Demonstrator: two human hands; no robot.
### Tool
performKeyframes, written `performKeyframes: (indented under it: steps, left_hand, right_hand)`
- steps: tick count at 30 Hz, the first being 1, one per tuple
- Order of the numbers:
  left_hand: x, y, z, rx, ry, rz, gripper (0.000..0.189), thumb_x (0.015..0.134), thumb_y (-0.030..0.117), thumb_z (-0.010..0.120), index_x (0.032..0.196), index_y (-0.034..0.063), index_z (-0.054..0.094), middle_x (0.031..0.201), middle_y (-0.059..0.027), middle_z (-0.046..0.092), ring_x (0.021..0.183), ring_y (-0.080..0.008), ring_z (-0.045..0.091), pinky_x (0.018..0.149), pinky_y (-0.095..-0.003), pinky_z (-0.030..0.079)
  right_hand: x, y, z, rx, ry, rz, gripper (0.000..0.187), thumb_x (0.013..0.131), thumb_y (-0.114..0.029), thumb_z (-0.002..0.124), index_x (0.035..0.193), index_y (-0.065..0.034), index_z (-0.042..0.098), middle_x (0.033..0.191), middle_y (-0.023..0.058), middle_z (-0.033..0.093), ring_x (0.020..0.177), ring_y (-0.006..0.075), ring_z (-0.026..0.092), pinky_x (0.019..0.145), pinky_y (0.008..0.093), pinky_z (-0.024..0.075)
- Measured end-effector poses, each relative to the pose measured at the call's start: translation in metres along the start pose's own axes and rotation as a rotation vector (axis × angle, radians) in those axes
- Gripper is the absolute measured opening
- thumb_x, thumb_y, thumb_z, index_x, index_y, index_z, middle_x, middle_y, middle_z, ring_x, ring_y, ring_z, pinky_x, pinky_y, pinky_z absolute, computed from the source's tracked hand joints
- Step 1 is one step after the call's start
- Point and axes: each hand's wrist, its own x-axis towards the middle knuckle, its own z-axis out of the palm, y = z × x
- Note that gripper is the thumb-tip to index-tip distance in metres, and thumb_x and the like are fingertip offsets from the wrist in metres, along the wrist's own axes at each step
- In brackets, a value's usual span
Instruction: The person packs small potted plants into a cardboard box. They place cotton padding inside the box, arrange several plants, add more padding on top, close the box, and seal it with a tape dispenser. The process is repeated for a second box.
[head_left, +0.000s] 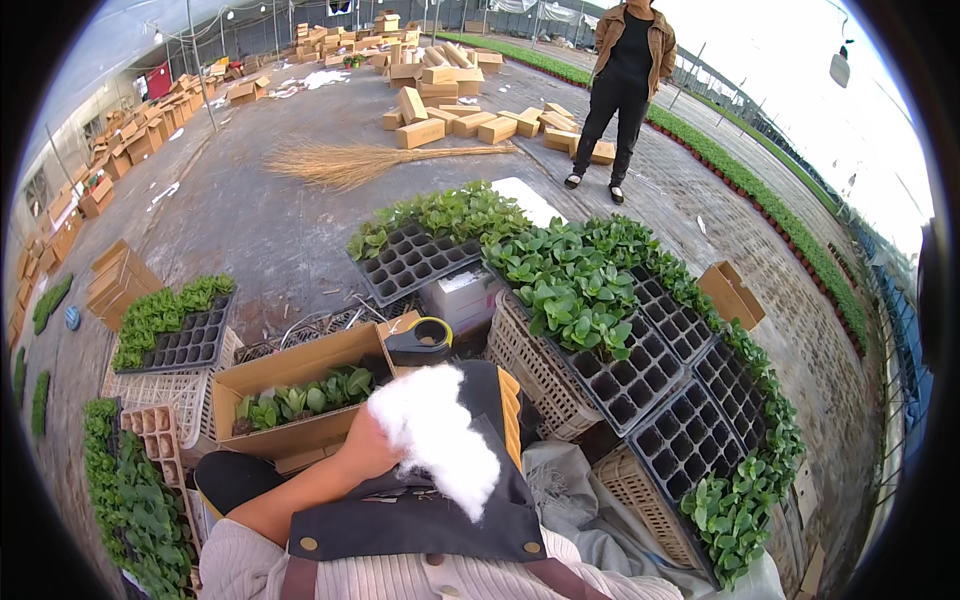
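My left hand is closed on a wad of white fluffy fibre, which spreads over my lap and the dark apron. My right hand is out of view. Just beyond my left hand stands an open cardboard box with leafy seedlings lying inside along its length. A black and yellow tape dispenser rests by the box's far right corner. To my right, black plug trays hold green seedlings in part of their cells.
Plastic crates carry the trays on the right; another crate with a seedling tray stands at left. A straw broom lies on the floor. A person stands beyond the trays. Cardboard boxes are piled farther back.
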Motion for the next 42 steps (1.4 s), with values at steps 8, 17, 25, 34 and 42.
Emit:
performKeyframes:
  steps: [8, 17, 25, 34, 42]
  left_hand:
    - [0.003, -0.003, -0.001, 0.181, -0.091, 0.159, 0.061, 0.088, 0.019, 0.075, 0.140, -0.0017, 0.051, 0.140, -0.0134, 0.059, 0.129, -0.0230, 0.055, 0.111, -0.0370, 0.039]
    - [0.007, 0.009, 0.011, -0.005, -0.009, 0.020, 0.034, 0.089, 0.019, 0.068, 0.118, 0.0020, 0.067, 0.125, -0.0152, 0.067, 0.115, -0.0324, 0.063, 0.102, -0.0400, 0.047]
    - [0.018, 0.020, 0.017, -0.092, -0.061, -0.030, 0.048, 0.089, 0.022, 0.071, 0.130, -0.0009, 0.060, 0.131, -0.0132, 0.064, 0.121, -0.0246, 0.060, 0.106, -0.0372, 0.043]
    - [0.023, 0.035, 0.015, 0.126, 0.020, 0.075, 0.034, 0.090, 0.020, 0.065, 0.119, 0.0011, 0.068, 0.120, -0.0142, 0.069, 0.109, -0.0297, 0.066, 0.097, -0.0388, 0.049]
    - [0.019, 0.032, 0.019, 0.101, -0.069, -0.026, 0.046, 0.092, 0.028, 0.068, 0.127, -0.0014, 0.061, 0.126, -0.0131, 0.067, 0.117, -0.0246, 0.062, 0.105, -0.0378, 0.044]
  right_hand:
    - [0.001, -0.004, 0.000, 0.000, -0.020, -0.011, 0.049, 0.083, -0.039, 0.068, 0.121, -0.0075, 0.069, 0.127, 0.0143, 0.066, 0.098, 0.0309, 0.071, 0.088, 0.0427, 0.0553]
    - [0.007, -0.006, 0.002, 0.005, -0.033, -0.040, 0.049, 0.084, -0.038, 0.069, 0.122, -0.0072, 0.069, 0.127, 0.0136, 0.067, 0.098, 0.0299, 0.071, 0.088, 0.0424, 0.0553]
    - [0.011, -0.003, 0.003, 0.015, -0.042, -0.058, 0.049, 0.084, -0.037, 0.069, 0.123, -0.0069, 0.068, 0.127, 0.0130, 0.067, 0.098, 0.0290, 0.071, 0.087, 0.0421, 0.0554]
    - [0.013, 0.003, 0.003, 0.012, -0.058, -0.073, 0.049, 0.084, -0.036, 0.070, 0.124, -0.0066, 0.067, 0.127, 0.0123, 0.067, 0.098, 0.0279, 0.071, 0.087, 0.0418, 0.0555]
    - [0.017, 0.003, 0.014, 0.021, -0.054, -0.091, 0.049, 0.085, -0.035, 0.070, 0.124, -0.0063, 0.067, 0.127, 0.0117, 0.067, 0.098, 0.0270, 0.071, 0.086, 0.0416, 0.0555]
